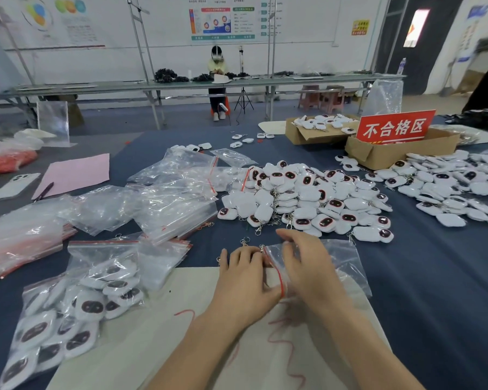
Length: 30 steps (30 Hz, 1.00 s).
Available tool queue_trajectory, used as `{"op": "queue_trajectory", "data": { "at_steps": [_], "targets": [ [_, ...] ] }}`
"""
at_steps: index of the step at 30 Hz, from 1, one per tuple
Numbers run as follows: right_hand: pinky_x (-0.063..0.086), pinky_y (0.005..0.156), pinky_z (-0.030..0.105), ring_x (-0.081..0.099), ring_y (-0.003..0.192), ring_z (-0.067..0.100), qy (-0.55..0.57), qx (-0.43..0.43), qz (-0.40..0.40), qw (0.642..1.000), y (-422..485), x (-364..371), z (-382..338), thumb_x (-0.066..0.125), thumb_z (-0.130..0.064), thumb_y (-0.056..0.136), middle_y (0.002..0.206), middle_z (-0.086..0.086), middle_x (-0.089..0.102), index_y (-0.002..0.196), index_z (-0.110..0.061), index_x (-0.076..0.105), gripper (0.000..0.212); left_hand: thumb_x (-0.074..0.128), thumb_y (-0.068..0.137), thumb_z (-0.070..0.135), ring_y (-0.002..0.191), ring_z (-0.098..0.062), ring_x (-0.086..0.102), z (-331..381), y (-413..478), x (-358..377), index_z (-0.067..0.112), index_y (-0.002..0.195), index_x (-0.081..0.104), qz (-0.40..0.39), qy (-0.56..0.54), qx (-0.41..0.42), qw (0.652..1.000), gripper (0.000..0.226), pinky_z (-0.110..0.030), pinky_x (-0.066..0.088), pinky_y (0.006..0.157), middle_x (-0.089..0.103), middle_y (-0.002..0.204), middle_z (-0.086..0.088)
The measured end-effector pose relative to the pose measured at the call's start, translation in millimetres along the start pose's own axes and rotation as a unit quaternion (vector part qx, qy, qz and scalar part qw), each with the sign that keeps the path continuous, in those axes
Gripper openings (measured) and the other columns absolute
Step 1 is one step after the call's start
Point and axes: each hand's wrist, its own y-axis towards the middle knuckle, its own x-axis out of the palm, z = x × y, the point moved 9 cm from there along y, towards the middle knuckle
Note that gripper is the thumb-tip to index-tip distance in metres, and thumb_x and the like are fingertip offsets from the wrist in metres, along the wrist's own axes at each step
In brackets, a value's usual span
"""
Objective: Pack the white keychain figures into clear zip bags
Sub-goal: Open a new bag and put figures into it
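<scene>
A clear zip bag [341,263] with a red seal strip lies in front of me on a beige sheet [158,319]. My right hand [304,266] holds its open mouth, fingers curled over the plastic. My left hand [245,280] covers keychain figures at the bag's mouth; metal clasps [245,243] stick out beyond its fingers. A big heap of white keychain figures [307,198] lies just beyond. Filled bags of figures [76,313] lie at the near left, with empty zip bags [169,192] behind them.
More white figures [451,184] spread at the right. Two cardboard boxes [316,133] [392,153] with a red sign [395,126] stand at the back right. A pink sheet [76,173], a pen and a phone [14,185] lie at the left. Another person sits at a far bench.
</scene>
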Motion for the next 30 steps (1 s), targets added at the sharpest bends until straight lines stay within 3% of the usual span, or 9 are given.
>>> {"op": "queue_trajectory", "data": {
  "at_steps": [5,9,12,14,17,20,22,26,30],
  "targets": [
    [0.05,0.086,0.028,0.065,0.091,0.007,-0.041,0.022,-0.094,0.994,19.4,13.7,-8.7,0.047,-0.027,0.1,0.097,-0.01,0.074,0.116,-0.028,0.069,0.027,0.048,0.075,0.081,0.145,-0.012,0.02,2.0,-1.5,4.5,0.024,0.139,0.045,-0.067,-0.012,0.025,0.997,0.086,-0.05,-0.007,0.125,0.035,0.147,0.009],
    [0.051,0.087,0.036,0.065,0.094,0.015,-0.08,0.061,-0.145,0.984,27.3,24.6,4.5,0.045,-0.033,0.1,0.098,-0.008,0.073,0.115,-0.032,0.067,0.027,0.056,0.093,0.05,0.136,-0.013,0.034,0.1,2.9,-7.7,0.026,0.129,0.058,-0.056,-0.102,0.049,0.992,0.043,-0.036,0.011,0.123,0.047,0.14,0.011],
    [0.052,0.086,0.034,0.066,0.09,0.011,-0.024,0.067,-0.122,0.99,28.8,24.9,13.5,0.049,-0.03,0.1,0.092,-0.01,0.074,0.111,-0.03,0.07,0.024,0.057,0.097,0.032,0.114,0.0,0.052,-8.8,9.5,-24.6,0.034,0.105,0.069,-0.017,-0.235,0.051,0.971,0.015,-0.018,0.036,0.101,0.063,0.114,0.018],
    [0.054,0.084,0.035,0.068,0.084,0.009,0.038,0.071,-0.099,0.992,28.2,24.1,19.0,0.052,-0.026,0.1,0.084,-0.009,0.074,0.105,-0.03,0.071,0.02,0.057,0.1,0.024,0.106,0.004,0.056,-22.8,20.9,-37.0,0.044,0.097,0.065,0.036,-0.256,0.018,0.966,0.022,-0.014,0.04,0.093,0.066,0.107,0.019],
    [0.057,0.077,0.037,0.069,0.076,0.016,0.089,0.091,-0.096,0.987,31.3,23.2,30.6,0.051,-0.025,0.1,0.079,-0.005,0.073,0.098,-0.042,0.066,0.023,0.056,0.102,0.024,0.11,-0.005,0.058,-32.7,52.2,-38.5,0.032,0.115,0.065,0.054,-0.207,-0.021,0.977,0.018,-0.018,0.044,0.093,0.065,0.114,0.013],
    [0.059,0.074,0.041,0.069,0.077,0.023,0.139,0.127,-0.123,0.974,38.7,25.7,38.3,0.049,-0.026,0.1,0.084,-0.014,0.074,0.099,-0.042,0.066,0.023,0.054,0.102,0.035,0.121,-0.024,0.054,-27.1,89.5,-27.0,0.019,0.135,0.056,0.017,-0.094,-0.036,0.995,0.036,-0.039,0.044,0.103,0.057,0.131,-0.004],
    [0.06,0.08,0.041,0.07,0.079,0.019,0.157,0.135,-0.129,0.97,45.4,25.2,39.6,0.051,-0.024,0.1,0.085,-0.017,0.074,0.097,-0.04,0.067,0.023,0.052,0.102,0.043,0.122,-0.032,0.053,-23.6,107.6,-18.2,0.017,0.141,0.047,-0.015,-0.037,-0.054,0.998,0.047,-0.044,0.046,0.1,0.048,0.136,-0.011],
    [0.056,0.075,0.026,0.069,0.082,0.009,0.182,0.133,-0.111,0.968,58.8,22.7,40.9,0.051,-0.022,0.099,0.086,-0.017,0.075,0.094,-0.041,0.068,0.025,0.045,0.105,0.046,0.115,-0.034,0.055,-17.5,124.5,-14.5,0.014,0.136,0.049,0.004,0.08,-0.051,0.995,0.045,-0.041,0.047,0.089,0.049,0.129,-0.014],
    [0.051,0.069,0.012,0.069,0.084,0.001,0.255,0.176,-0.075,0.948,63.9,30.8,47.4,0.052,-0.022,0.1,0.093,-0.012,0.073,0.106,-0.037,0.067,0.022,0.038,0.107,0.033,0.098,-0.027,0.059,-19.2,112.5,-29.2,0.016,0.106,0.063,0.069,0.036,-0.036,0.996,0.03,-0.04,0.045,0.08,0.06,0.104,-0.007]
  ]
}}
